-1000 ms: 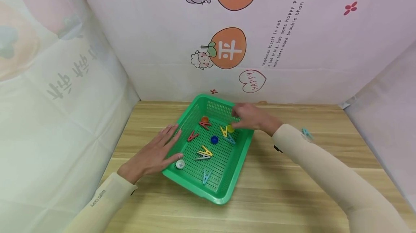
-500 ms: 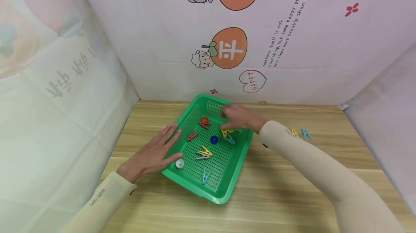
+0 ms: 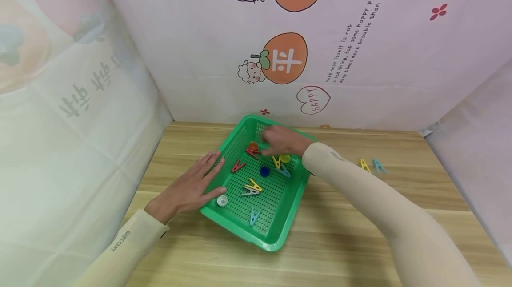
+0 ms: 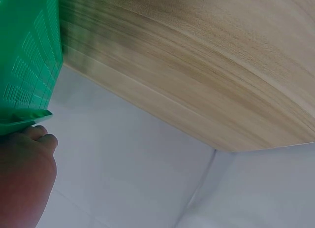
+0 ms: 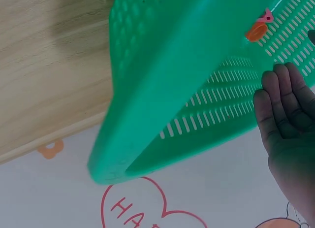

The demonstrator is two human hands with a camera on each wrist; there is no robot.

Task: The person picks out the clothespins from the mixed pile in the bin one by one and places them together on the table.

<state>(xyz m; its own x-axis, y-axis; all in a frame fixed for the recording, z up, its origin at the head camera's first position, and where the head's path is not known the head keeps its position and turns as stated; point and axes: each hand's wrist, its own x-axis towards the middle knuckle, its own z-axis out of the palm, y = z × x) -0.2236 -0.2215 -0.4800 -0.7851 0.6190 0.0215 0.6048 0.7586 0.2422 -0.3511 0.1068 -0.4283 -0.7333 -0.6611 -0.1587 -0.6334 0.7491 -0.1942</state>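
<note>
Pegs and caps lie loose in the green basket (image 3: 280,216): red peg (image 3: 252,152) and orange cap (image 3: 253,146) at the far end, yellow peg (image 3: 276,161), yellow cap (image 3: 285,158), blue cap (image 3: 264,171) mid-floor, white cap (image 3: 222,201) in the near-left corner. Right hand (image 3: 282,141) is now further left vs 1 s ago, off the far-right rim and over the basket's far end, fingertips just by the red peg and orange cap. Grip state: fingers look relaxed, fairly straight in the right wrist view, holding nothing I can see; contact w/ the peg can't be told. Judging by that drift, the reach is for the red peg or orange cap, pick not yet made. Left hand (image 3: 188,189) hasn't shifted: flat, fingers spread, pressed to the basket's left wall, steadying it on the worktop (image 3: 360,233). Outward, right side: a yellow peg and a blue peg (image 3: 378,165) lie on the worktop, uncovered now that the sleeve moved left.
</note>
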